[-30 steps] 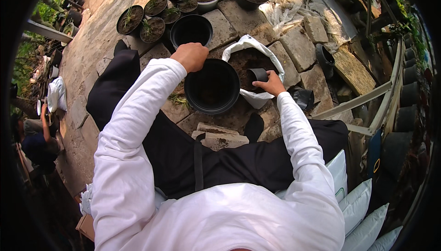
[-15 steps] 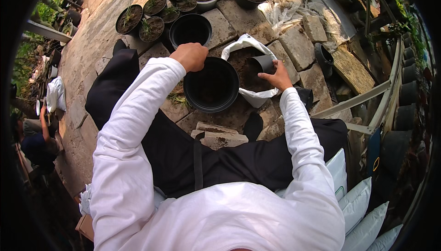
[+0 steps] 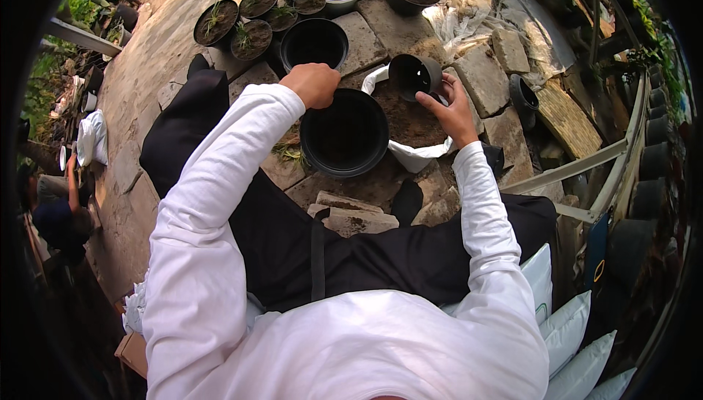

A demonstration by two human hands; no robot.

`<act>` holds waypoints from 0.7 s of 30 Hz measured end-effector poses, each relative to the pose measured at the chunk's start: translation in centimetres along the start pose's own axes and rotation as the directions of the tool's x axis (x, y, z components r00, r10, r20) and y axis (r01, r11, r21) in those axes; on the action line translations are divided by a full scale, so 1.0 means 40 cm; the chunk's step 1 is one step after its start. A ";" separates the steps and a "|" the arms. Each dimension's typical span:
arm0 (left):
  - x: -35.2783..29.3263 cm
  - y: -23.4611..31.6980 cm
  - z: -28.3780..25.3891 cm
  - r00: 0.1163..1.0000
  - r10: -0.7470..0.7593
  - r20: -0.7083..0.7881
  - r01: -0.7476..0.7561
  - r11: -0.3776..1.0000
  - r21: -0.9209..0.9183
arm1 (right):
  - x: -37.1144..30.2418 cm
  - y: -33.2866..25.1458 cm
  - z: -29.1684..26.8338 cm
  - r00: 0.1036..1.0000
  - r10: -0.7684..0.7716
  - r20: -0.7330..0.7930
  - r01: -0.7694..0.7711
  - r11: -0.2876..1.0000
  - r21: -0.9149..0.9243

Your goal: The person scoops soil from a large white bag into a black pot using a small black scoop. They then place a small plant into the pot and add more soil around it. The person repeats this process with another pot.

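Observation:
My left hand (image 3: 313, 85) is closed on the far left rim of a large black plastic pot (image 3: 344, 136), which stands between my legs with a dark inside. In my right hand (image 3: 452, 113) is a smaller dark pot (image 3: 417, 81), gripped by its side with thumb and fingers. Its mouth is tilted toward me and to the left, and bright spots show inside it. Beneath it stands an open white sack (image 3: 421, 157) of brown soil (image 3: 410, 123). Another black pot (image 3: 315, 42) stands just beyond my left hand, its inside dark.
Several potted seedlings (image 3: 253, 37) stand in a group at the far side. Paving slabs (image 3: 381, 30) lie around the pots. At the right are a metal frame (image 3: 567, 174) and a tipped black pot (image 3: 523, 98). White filled bags (image 3: 567, 327) lean behind my right side. Another person (image 3: 58, 213) sits far left.
My right hand has lifted the small pot up out of the soil in the sack and turned its mouth toward me. My left hand stays on the large pot's rim.

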State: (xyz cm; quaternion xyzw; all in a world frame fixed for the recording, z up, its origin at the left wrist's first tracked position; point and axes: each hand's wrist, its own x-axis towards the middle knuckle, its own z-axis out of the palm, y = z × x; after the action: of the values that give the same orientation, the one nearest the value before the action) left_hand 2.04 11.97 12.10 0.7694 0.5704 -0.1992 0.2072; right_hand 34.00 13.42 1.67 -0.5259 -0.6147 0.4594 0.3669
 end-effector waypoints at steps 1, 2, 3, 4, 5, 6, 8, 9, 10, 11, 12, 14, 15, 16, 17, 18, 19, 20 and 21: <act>-0.002 -0.007 0.006 1.000 0.000 -0.008 0.000 1.000 0.003 | -0.019 -0.092 0.025 0.998 -0.036 0.050 0.030 0.993 0.115; -0.004 -0.011 0.009 1.000 0.004 -0.016 -0.004 1.000 0.007 | -0.036 -0.145 0.042 0.994 -0.075 0.081 0.066 0.992 0.106; -0.007 -0.011 0.008 1.000 -0.011 -0.008 0.011 1.000 0.000 | -0.050 -0.183 0.056 0.988 -0.112 0.110 0.102 0.990 0.098; -0.006 -0.007 0.001 1.000 -0.021 -0.001 0.021 1.000 -0.005 | -0.064 -0.200 0.066 0.980 -0.148 0.133 0.136 0.987 0.089; -0.004 -0.004 -0.003 1.000 -0.030 0.006 0.030 1.000 -0.009 | -0.075 -0.194 0.078 0.961 -0.231 0.151 0.234 0.972 -0.007; -0.002 -0.004 -0.002 1.000 -0.029 0.008 0.029 1.000 -0.008 | -0.085 -0.194 0.091 0.902 -0.389 0.189 0.405 0.913 -0.053; 0.000 -0.004 0.000 0.999 -0.032 0.013 0.032 0.999 -0.008 | -0.099 -0.197 0.113 0.827 -0.485 0.285 0.537 0.831 -0.144; 0.000 -0.005 0.001 1.000 -0.028 0.009 0.028 1.000 -0.008 | -0.104 -0.195 0.119 0.830 -0.485 0.275 0.534 0.833 -0.143; -0.001 -0.004 0.002 1.000 -0.024 0.005 0.024 1.000 -0.009 | -0.109 -0.191 0.123 0.833 -0.484 0.266 0.531 0.835 -0.142; -0.002 -0.005 0.002 1.000 -0.020 0.001 0.020 1.000 -0.010 | -0.111 -0.188 0.126 0.836 -0.484 0.257 0.528 0.837 -0.141; -0.002 -0.005 0.003 1.000 -0.021 0.009 0.022 1.000 -0.011 | -0.108 -0.184 0.123 0.871 -0.452 0.191 0.480 0.865 -0.146; 0.002 -0.005 0.004 1.000 -0.018 0.022 0.019 1.000 -0.013 | -0.092 -0.173 0.096 0.925 -0.377 0.052 0.381 0.912 -0.150; 0.002 -0.006 0.007 1.000 -0.011 0.021 0.012 1.000 -0.017 | -0.076 -0.150 0.083 0.953 -0.301 -0.016 0.293 0.939 -0.181; 0.005 -0.009 0.016 1.000 -0.005 0.019 0.005 1.000 -0.021 | -0.061 -0.127 0.069 0.969 -0.236 -0.077 0.221 0.961 -0.164; 0.009 -0.009 0.019 1.000 0.008 0.016 -0.008 1.000 -0.023 | -0.049 -0.085 0.046 0.966 -0.237 -0.101 0.198 0.934 -0.298; 0.013 -0.008 0.020 1.000 0.012 0.017 -0.012 1.000 -0.014 | -0.044 -0.040 0.025 0.962 -0.240 -0.127 0.166 0.890 -0.426; 0.013 -0.009 0.024 1.000 0.010 0.021 -0.010 1.000 -0.008 | -0.048 -0.013 0.015 0.981 -0.156 -0.116 0.071 0.842 -0.534; 0.012 -0.007 0.023 1.000 0.010 0.022 -0.010 1.000 -0.001 | -0.055 0.007 0.005 0.991 -0.070 -0.117 -0.020 0.772 -0.635; 0.012 -0.005 0.021 0.999 0.008 0.031 -0.008 1.000 -0.003 | -0.063 0.028 0.000 0.992 0.015 -0.129 -0.105 0.681 -0.725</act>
State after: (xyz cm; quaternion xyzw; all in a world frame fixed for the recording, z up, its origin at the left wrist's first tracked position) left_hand 1.90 11.94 11.13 0.7682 0.5643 -0.2095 0.2180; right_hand 34.78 10.96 0.68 -0.6732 -0.7075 0.1583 0.1460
